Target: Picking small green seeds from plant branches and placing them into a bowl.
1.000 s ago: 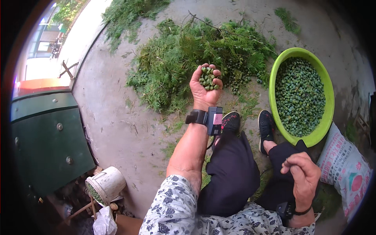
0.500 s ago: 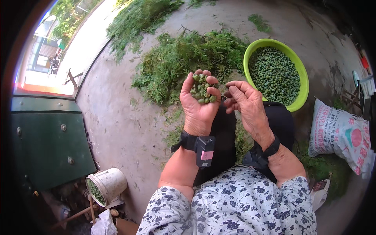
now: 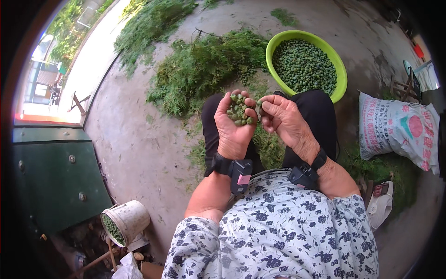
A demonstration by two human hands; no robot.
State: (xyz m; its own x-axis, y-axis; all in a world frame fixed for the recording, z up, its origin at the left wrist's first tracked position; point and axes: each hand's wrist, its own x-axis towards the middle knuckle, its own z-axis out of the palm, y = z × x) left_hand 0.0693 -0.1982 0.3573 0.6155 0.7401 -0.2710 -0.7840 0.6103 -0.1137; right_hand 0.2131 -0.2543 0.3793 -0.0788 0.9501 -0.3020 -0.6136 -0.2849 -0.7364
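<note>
My left hand [image 3: 236, 130] is palm up, its fingers curled round a small heap of green seed cones [image 3: 239, 110]. Just to its right, my right hand [image 3: 284, 118] has thumb and forefinger pinched together. Between those fingertips a small greenish thing shows, seemingly one cone, mostly covered by the fingers. The two hands are close but apart, above my lap. Past my knees stands a lime-green basin [image 3: 344, 76] full of such cones. A pile of feathery green branches [image 3: 186, 76] lies on the floor left of it, with loose cones by its right edge.
More cut branches [image 3: 153, 28] lie farther back. A printed white sack [image 3: 395, 130] stands at the right. At the lower left a white bucket [image 3: 134, 218] with green cones lies tipped, below a dark green panel [image 3: 51, 181]. Leafy scraps are strewn over the concrete floor [image 3: 130, 135].
My view has shifted, so the basin and sack appear farther left and higher. My right hand's fingers have closed into a pinch and come nearer the left hand. My knees show more.
</note>
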